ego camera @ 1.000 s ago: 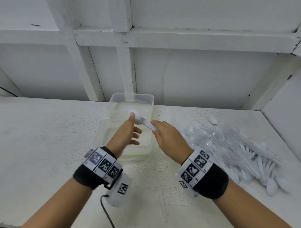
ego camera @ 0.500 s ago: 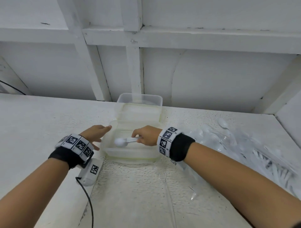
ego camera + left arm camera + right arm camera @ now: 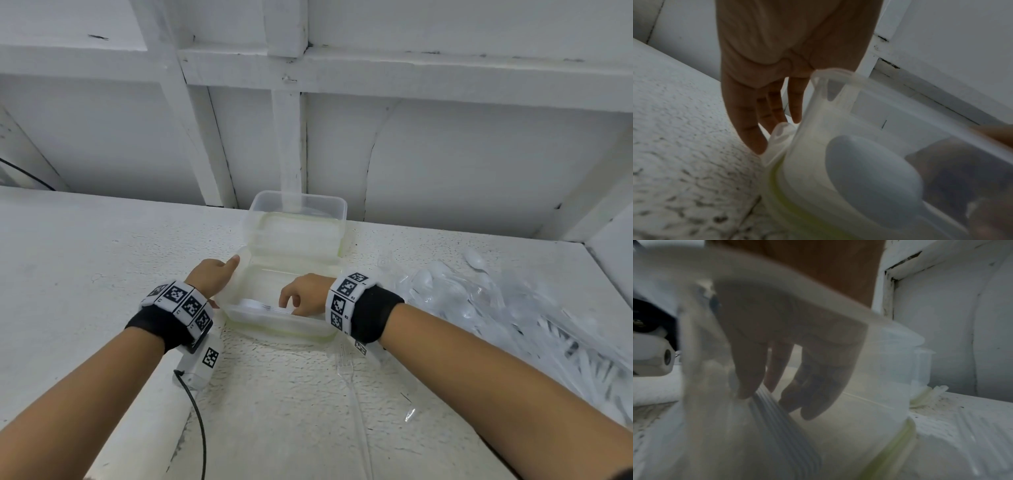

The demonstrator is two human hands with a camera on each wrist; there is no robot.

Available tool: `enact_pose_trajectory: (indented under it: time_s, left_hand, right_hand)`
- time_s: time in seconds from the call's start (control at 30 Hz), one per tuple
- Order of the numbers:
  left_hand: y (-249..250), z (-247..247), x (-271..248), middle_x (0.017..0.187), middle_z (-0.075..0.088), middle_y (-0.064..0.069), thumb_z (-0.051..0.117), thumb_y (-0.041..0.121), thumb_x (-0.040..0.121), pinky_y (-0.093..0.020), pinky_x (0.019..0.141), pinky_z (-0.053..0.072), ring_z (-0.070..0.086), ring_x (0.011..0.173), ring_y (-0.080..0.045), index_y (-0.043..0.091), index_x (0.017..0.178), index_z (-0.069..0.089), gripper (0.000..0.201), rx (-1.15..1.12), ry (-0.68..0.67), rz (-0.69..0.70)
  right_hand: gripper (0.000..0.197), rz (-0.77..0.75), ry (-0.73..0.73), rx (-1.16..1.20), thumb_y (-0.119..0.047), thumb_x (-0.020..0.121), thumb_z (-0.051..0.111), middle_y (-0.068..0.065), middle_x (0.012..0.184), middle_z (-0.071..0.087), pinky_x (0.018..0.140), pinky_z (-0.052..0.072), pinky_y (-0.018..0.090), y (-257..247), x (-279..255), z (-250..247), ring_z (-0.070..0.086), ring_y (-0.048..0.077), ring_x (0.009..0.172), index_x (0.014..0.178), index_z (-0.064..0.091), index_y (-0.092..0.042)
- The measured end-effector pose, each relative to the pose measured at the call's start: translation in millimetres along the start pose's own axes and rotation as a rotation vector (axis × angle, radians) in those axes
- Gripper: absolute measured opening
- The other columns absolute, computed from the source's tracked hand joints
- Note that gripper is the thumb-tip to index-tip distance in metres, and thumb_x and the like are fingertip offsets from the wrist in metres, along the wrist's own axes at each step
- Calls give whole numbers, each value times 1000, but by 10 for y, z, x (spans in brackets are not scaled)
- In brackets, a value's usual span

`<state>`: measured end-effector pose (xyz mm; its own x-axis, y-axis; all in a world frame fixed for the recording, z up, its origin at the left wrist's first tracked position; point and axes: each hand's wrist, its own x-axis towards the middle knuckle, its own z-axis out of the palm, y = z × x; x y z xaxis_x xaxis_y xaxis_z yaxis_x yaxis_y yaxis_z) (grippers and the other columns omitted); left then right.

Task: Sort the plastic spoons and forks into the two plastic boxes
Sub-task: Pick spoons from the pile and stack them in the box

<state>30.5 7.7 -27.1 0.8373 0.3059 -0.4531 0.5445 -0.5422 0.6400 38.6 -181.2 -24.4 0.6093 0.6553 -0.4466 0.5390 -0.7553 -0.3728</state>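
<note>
Two clear plastic boxes stand one behind the other: the near box [image 3: 239,317] and the far box [image 3: 298,205]. My right hand [image 3: 301,298] reaches down into the near box and pinches the ribbed handle of a white spoon [image 3: 260,306], which lies along the front wall. In the right wrist view the thumb and fingers [image 3: 748,382] meet on the spoon handle [image 3: 781,421]. My left hand [image 3: 215,275] rests with straight fingers [image 3: 754,129] against the box's left side and its latch flap [image 3: 781,134]. The spoon's bowl [image 3: 869,170] shows through the wall.
A big pile of white and clear plastic spoons and forks [image 3: 513,308] covers the table at the right. A clear fork [image 3: 346,368] lies in front of the near box. A black cable [image 3: 200,421] runs under my left wrist. The white wall stands just behind the far box.
My left hand let go of the spoon and moved to the near box's left side. My right hand carried the spoon down into that box, to its front wall.
</note>
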Motion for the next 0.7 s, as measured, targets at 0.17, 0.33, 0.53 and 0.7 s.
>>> enact_pose_trajectory:
  time_s: [0.17,0.33,0.53,0.7]
  left_hand:
    - [-33,-2,3,108,57,-15,36,44,98,-47,85,53,58,99,-33,-1,107,57,51,-21,-23,-5]
    - [-74,-38,-12,116,56,-15,36,44,97,-50,90,51,55,108,-33,2,113,54,49,-21,-40,18]
    - [-24,-81,-157,129,53,-16,40,32,98,-39,92,40,51,114,-31,1,127,50,43,101,186,201]
    - [275,70,-611,104,60,-7,46,20,95,-25,74,37,53,85,-18,6,109,60,23,35,434,624]
  right_hand:
    - [36,-10,26,14,-16,92,54,10,120,58,54,27,4,16,-1,41,42,11,90,128,53,-13]
    - [37,-2,3,-36,-17,94,52,9,126,55,72,32,16,16,0,23,50,23,114,130,52,-12]
    - [38,-11,71,-14,-25,92,57,9,119,60,82,35,21,34,-165,-76,53,22,111,127,53,-11]
    - [35,-12,316,24,-28,92,56,5,115,57,89,37,24,205,-794,-185,52,17,106,125,54,-16]
